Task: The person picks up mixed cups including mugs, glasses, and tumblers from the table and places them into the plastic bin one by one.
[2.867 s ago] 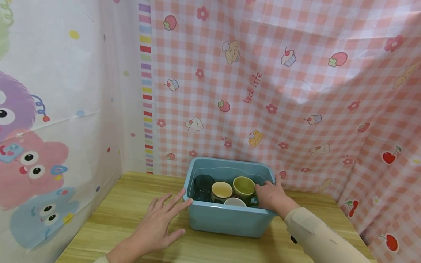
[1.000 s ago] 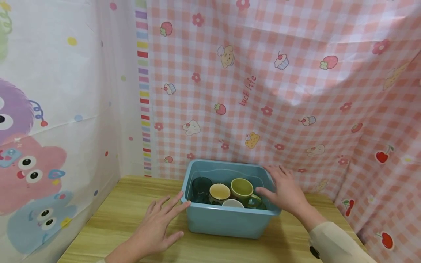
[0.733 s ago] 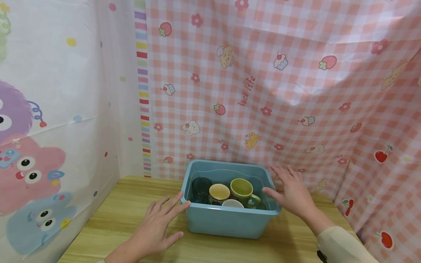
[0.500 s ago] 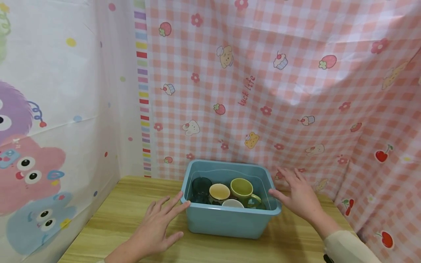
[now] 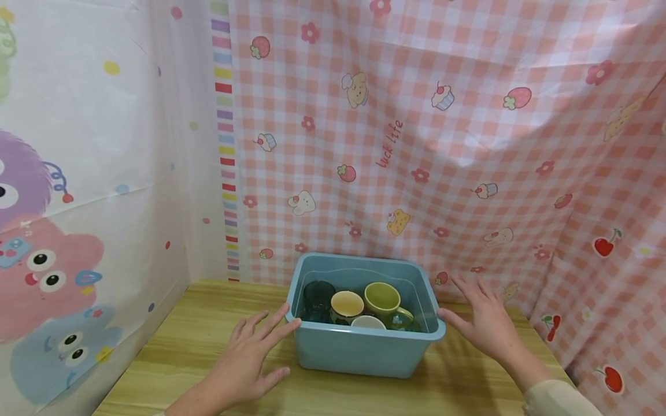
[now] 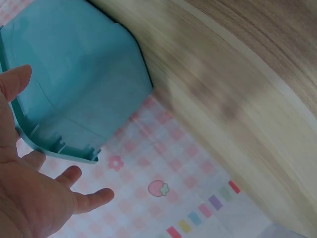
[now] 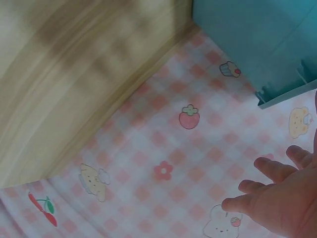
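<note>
A blue plastic bin (image 5: 364,349) stands on the wooden table with several cups inside. Among them are a dark glass cup (image 5: 318,297) at the left, a cup with a cream inside (image 5: 347,303), a white-rimmed cup (image 5: 369,322) near the front wall and an olive green mug (image 5: 382,296) with its handle to the right. My left hand (image 5: 241,358) is spread, its fingertips right at the bin's left rim. On the other side my right hand (image 5: 489,320) hovers with fingers extended, thumb tip close to the right rim. Neither hand grips anything.
The wooden table (image 5: 208,335) extends left and right of the bin. Behind it hangs a pink checked cloth (image 5: 395,190), close to the bin's back. A white cloth with cartoon figures (image 5: 130,231) covers the left side.
My right hand has come out of the bin, where it was by the green mug, and moved right past the rim, its fingers opening. The left hand has stayed at the left rim.
</note>
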The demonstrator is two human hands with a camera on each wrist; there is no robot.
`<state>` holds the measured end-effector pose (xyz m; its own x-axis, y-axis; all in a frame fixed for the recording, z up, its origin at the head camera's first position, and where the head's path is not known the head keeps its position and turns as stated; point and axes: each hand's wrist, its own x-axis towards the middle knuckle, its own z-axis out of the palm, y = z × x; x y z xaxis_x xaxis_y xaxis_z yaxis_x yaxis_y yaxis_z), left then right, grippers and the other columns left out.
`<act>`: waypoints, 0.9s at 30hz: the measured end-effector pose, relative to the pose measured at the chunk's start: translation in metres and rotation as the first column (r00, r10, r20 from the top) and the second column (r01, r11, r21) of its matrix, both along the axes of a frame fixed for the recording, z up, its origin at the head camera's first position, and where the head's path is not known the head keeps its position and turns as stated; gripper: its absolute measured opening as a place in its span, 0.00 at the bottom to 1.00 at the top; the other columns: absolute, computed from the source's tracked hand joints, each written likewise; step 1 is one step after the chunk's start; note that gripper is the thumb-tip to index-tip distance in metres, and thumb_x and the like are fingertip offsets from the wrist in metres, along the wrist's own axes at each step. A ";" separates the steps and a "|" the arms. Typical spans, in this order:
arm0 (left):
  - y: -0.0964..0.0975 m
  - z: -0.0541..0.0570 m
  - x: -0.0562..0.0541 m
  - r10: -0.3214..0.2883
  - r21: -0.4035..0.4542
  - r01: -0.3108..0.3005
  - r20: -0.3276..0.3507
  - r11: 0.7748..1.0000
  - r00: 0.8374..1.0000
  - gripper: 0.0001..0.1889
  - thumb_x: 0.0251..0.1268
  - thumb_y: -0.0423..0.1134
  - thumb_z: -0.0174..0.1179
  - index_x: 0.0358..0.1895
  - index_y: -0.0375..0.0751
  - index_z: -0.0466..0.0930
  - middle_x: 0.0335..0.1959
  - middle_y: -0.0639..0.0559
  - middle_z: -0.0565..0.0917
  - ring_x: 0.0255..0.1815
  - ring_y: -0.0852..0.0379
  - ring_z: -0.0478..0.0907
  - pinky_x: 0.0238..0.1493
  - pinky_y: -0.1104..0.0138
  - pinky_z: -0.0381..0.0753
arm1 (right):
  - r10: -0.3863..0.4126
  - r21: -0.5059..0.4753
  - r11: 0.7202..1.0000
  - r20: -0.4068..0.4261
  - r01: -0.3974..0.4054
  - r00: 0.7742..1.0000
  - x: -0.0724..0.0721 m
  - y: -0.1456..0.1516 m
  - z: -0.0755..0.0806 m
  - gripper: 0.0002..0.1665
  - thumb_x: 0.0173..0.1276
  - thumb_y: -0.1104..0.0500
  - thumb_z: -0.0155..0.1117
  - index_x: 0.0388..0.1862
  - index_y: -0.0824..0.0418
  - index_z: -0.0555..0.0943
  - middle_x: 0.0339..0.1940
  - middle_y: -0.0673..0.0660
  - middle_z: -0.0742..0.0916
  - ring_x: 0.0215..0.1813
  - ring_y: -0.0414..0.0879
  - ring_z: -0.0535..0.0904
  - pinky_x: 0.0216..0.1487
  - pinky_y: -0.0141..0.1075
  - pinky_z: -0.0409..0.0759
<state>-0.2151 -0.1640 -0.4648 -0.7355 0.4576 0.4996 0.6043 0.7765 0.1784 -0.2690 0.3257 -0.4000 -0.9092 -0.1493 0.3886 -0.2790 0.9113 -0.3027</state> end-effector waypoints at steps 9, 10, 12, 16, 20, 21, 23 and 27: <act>0.001 -0.001 0.000 0.008 0.005 -0.008 -0.005 1.000 1.000 0.50 0.59 0.51 0.80 0.84 0.65 0.63 0.88 0.52 0.61 0.74 0.28 0.72 0.64 0.24 0.72 | -0.023 -0.034 0.999 0.047 0.024 0.999 0.005 0.008 -0.009 0.53 0.72 0.32 0.69 0.84 0.60 0.66 0.79 0.76 0.73 0.82 0.84 0.54 0.78 0.80 0.48; 0.001 -0.001 0.000 0.008 0.003 -0.008 -0.008 1.000 1.000 0.50 0.59 0.51 0.80 0.84 0.64 0.64 0.88 0.52 0.61 0.74 0.28 0.73 0.64 0.24 0.72 | -0.024 -0.036 0.999 0.050 0.026 0.998 0.005 0.009 -0.010 0.53 0.72 0.32 0.69 0.83 0.61 0.67 0.79 0.76 0.74 0.81 0.85 0.55 0.77 0.81 0.49; 0.001 -0.002 0.000 0.008 0.000 -0.008 -0.012 1.000 1.000 0.49 0.59 0.52 0.80 0.84 0.64 0.64 0.88 0.51 0.61 0.73 0.28 0.73 0.64 0.24 0.72 | -0.026 -0.033 0.999 0.050 0.027 0.998 0.005 0.012 -0.013 0.53 0.72 0.33 0.69 0.83 0.61 0.66 0.78 0.76 0.74 0.80 0.86 0.55 0.76 0.82 0.49; 0.002 -0.002 0.001 0.011 -0.008 -0.011 -0.010 1.000 1.000 0.50 0.59 0.52 0.80 0.84 0.63 0.63 0.88 0.51 0.60 0.74 0.28 0.73 0.65 0.25 0.72 | -0.031 -0.026 0.999 0.044 0.032 0.999 0.008 0.016 -0.020 0.53 0.72 0.33 0.69 0.83 0.63 0.67 0.77 0.77 0.75 0.79 0.88 0.56 0.72 0.85 0.49; 0.004 -0.002 0.003 0.014 -0.006 -0.014 -0.014 1.000 1.000 0.52 0.58 0.50 0.81 0.85 0.62 0.62 0.88 0.49 0.60 0.74 0.28 0.72 0.66 0.25 0.72 | -0.048 -0.010 0.999 0.037 0.049 0.998 0.011 0.018 -0.025 0.52 0.72 0.33 0.69 0.81 0.65 0.69 0.75 0.77 0.76 0.78 0.88 0.58 0.69 0.86 0.53; 0.004 -0.003 0.003 0.017 -0.006 -0.017 -0.017 1.000 1.000 0.52 0.58 0.50 0.81 0.85 0.62 0.61 0.88 0.48 0.60 0.74 0.28 0.72 0.66 0.25 0.72 | -0.054 -0.006 0.999 0.036 0.054 0.998 0.012 0.018 -0.025 0.52 0.72 0.33 0.70 0.81 0.65 0.69 0.75 0.77 0.76 0.78 0.88 0.58 0.69 0.87 0.53; 0.004 -0.006 0.003 0.021 0.003 -0.021 -0.019 1.000 1.000 0.55 0.57 0.50 0.81 0.86 0.59 0.58 0.88 0.46 0.61 0.75 0.29 0.72 0.68 0.26 0.71 | -0.057 0.000 0.998 0.034 0.057 0.998 0.012 0.020 -0.027 0.52 0.72 0.33 0.70 0.81 0.65 0.69 0.76 0.77 0.76 0.77 0.89 0.58 0.68 0.87 0.54; 0.000 -0.016 -0.001 0.061 0.039 -0.062 0.036 0.997 0.998 0.62 0.56 0.52 0.81 0.89 0.54 0.48 0.89 0.46 0.58 0.78 0.30 0.68 0.73 0.28 0.67 | -0.061 -0.002 0.998 0.038 0.061 0.997 0.012 0.027 -0.032 0.51 0.72 0.33 0.70 0.81 0.63 0.70 0.77 0.77 0.75 0.77 0.89 0.58 0.67 0.87 0.53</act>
